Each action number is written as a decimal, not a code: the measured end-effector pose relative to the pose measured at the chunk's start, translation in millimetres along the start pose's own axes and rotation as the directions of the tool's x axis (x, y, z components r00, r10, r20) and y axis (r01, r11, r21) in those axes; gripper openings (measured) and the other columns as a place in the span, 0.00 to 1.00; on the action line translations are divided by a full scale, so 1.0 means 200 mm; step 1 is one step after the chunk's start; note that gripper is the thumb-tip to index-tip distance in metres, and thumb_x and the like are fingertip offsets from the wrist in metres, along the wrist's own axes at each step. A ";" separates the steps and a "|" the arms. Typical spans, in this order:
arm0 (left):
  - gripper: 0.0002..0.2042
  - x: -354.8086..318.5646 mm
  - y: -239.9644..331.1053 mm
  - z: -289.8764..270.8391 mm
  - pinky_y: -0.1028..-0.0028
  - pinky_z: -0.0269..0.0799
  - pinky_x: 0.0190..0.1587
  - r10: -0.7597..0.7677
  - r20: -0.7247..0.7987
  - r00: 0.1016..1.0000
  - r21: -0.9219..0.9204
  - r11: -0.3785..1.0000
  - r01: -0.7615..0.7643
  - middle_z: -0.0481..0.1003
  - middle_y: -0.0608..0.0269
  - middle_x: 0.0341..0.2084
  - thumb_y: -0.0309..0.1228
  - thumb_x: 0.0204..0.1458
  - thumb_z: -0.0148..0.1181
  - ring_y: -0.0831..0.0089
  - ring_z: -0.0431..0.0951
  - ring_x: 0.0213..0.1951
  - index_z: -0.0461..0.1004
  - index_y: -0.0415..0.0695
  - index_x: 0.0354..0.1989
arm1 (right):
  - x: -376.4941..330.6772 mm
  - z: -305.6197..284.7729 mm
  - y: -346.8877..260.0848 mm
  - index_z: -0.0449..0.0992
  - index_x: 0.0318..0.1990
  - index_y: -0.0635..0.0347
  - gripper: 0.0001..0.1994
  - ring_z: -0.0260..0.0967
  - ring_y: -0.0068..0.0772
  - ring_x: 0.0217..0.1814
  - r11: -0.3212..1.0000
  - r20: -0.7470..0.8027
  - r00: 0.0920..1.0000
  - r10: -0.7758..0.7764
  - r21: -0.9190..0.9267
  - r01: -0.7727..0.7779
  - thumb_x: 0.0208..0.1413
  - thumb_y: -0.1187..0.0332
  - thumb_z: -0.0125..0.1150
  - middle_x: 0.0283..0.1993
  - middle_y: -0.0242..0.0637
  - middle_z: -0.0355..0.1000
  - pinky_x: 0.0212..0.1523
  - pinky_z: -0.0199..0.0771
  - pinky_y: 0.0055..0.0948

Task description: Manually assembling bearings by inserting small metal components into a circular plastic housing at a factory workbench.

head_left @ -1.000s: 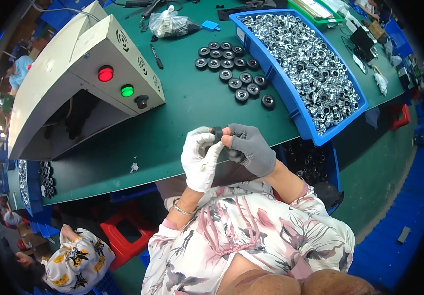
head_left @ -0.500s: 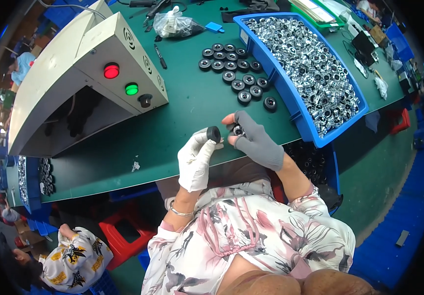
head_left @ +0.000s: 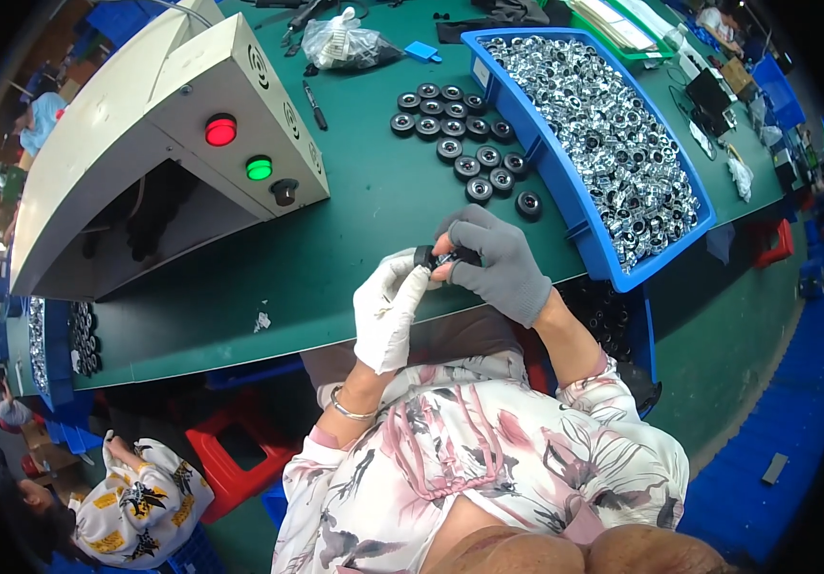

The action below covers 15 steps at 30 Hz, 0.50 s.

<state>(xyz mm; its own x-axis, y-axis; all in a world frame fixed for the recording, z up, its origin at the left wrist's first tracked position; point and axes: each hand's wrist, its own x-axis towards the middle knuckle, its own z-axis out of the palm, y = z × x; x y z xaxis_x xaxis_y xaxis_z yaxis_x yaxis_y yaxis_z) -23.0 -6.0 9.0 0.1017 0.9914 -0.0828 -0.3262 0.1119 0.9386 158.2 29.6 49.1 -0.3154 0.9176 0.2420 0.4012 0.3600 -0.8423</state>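
My left hand (head_left: 388,308), in a white glove, pinches a black rubber ring (head_left: 423,257) above the table's near edge. Meeting it from the right, my right hand (head_left: 498,263), in a grey glove with bare fingertips, grips a small shiny metal hub (head_left: 443,258) against the ring. My fingers partly cover both pieces, so I cannot tell how deep the hub sits in the ring. Beyond my hands, several black wheels with metal centres (head_left: 466,167) lie grouped on the green table. A blue bin (head_left: 565,206) heaped with metal hubs (head_left: 613,143) stands to their right.
A beige machine (head_left: 192,105) with red and green lights fills the left of the table (head_left: 354,210). Near it lie a marker (head_left: 314,105) and a plastic bag of parts (head_left: 345,43). Below the table's right edge is a container of black rings (head_left: 603,316). Another person (head_left: 144,502) sits at lower left.
My right hand has moved left and brought the metal hub up against the black rubber ring. The two pieces were apart before. The whole view has shifted slightly.
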 end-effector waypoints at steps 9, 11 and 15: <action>0.12 0.01 0.01 -0.01 0.77 0.74 0.47 -0.081 0.005 0.997 0.020 0.997 0.081 0.78 0.61 0.39 0.28 0.66 0.54 0.77 0.78 0.40 0.74 0.31 0.50 | -0.01 0.00 -0.04 0.78 0.40 0.65 0.12 0.72 0.27 0.33 0.998 -0.059 0.997 -0.048 0.042 0.051 0.46 0.76 0.71 0.36 0.36 0.73 0.35 0.72 0.26; 0.12 0.00 0.03 0.01 0.78 0.74 0.46 -0.074 -0.010 0.997 0.028 0.997 0.074 0.78 0.61 0.39 0.29 0.65 0.55 0.77 0.78 0.39 0.74 0.31 0.49 | -0.01 0.00 -0.02 0.78 0.39 0.64 0.11 0.73 0.29 0.34 0.996 -0.036 0.996 -0.087 -0.020 0.087 0.47 0.76 0.71 0.36 0.36 0.73 0.35 0.73 0.26; 0.12 0.00 0.04 0.04 0.77 0.74 0.44 -0.040 -0.024 0.999 0.106 0.993 0.042 0.77 0.61 0.40 0.29 0.63 0.58 0.78 0.77 0.39 0.74 0.31 0.48 | 0.01 0.01 0.00 0.79 0.38 0.63 0.10 0.75 0.37 0.32 0.959 0.007 0.971 -0.238 -0.157 0.236 0.46 0.78 0.69 0.34 0.39 0.74 0.32 0.73 0.29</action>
<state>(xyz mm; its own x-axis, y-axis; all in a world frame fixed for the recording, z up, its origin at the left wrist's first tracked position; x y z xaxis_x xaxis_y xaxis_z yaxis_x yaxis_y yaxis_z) -17.3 -6.0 18.5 0.0919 0.9875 -0.1282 -0.2200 0.1457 0.9646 156.0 30.1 48.5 -0.4076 0.8043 0.4324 0.4449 0.5884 -0.6751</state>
